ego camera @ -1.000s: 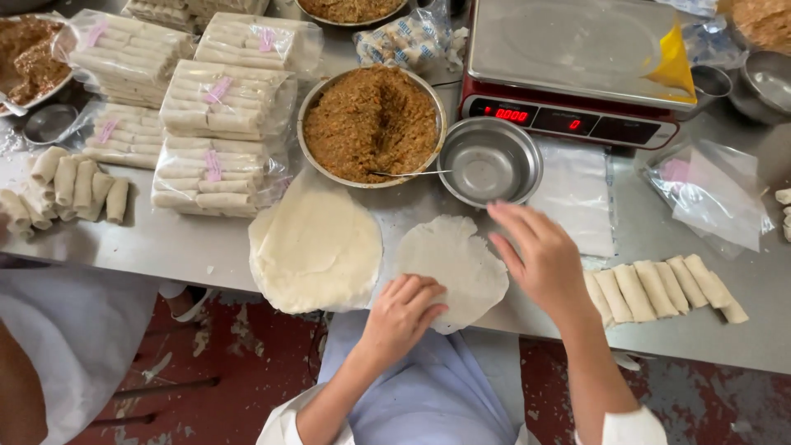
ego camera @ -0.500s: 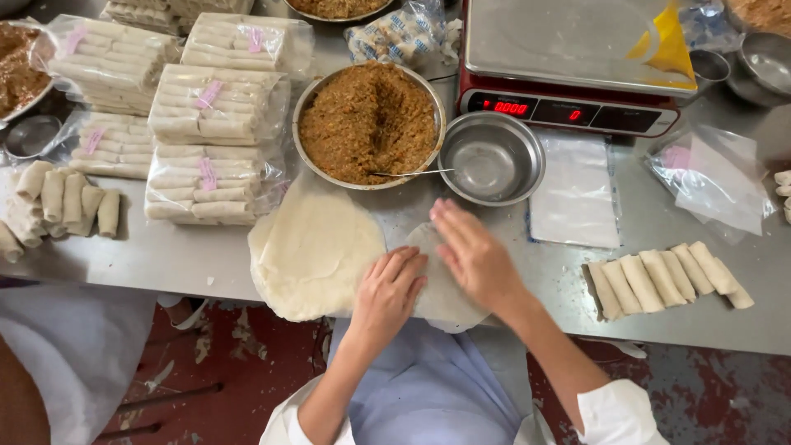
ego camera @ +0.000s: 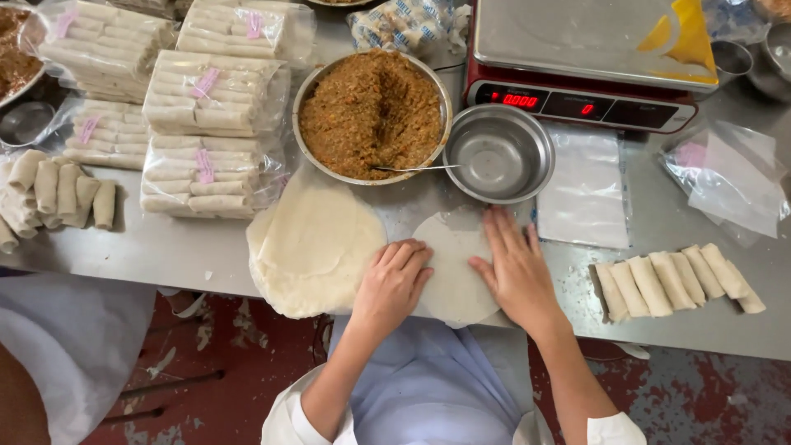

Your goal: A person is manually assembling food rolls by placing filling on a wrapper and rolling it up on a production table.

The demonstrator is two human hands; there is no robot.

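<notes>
Steel tabletop [ego camera: 189,251], scuffed and grey, fills my view, with a red-painted floor below its near edge. On it, right at that edge, lies the single thin wrapper [ego camera: 451,268], a pale, roughly round sheet. It is slightly longer than wide, its long axis running from the near edge away toward the bowls, and its near rim hangs a little over the table lip. My left hand [ego camera: 394,284] lies flat on the wrapper's left side with fingers relaxed and spread, gripping nothing. My right hand [ego camera: 515,272] presses palm-down on its right side, fingers straight and pointing away from me, also grasping nothing. From here I cannot quite tell whether the wrapper is one layer or two.

Just to the left, touching or nearly touching the wrapper, sits the stack of wrappers [ego camera: 313,243], larger and rounder, also overhanging the edge. Beyond both stands the filling bowl [ego camera: 372,111], heaped with brown minced filling, and a spoon [ego camera: 412,168] rests on its rim. Beside it to the right is the empty steel bowl [ego camera: 499,154], close to my right fingertips. Behind that sits the red scale [ego camera: 589,62]. A row of finished rolls [ego camera: 680,280] lies well to the right, and bagged rolls [ego camera: 206,124] are stacked at the far left.
</notes>
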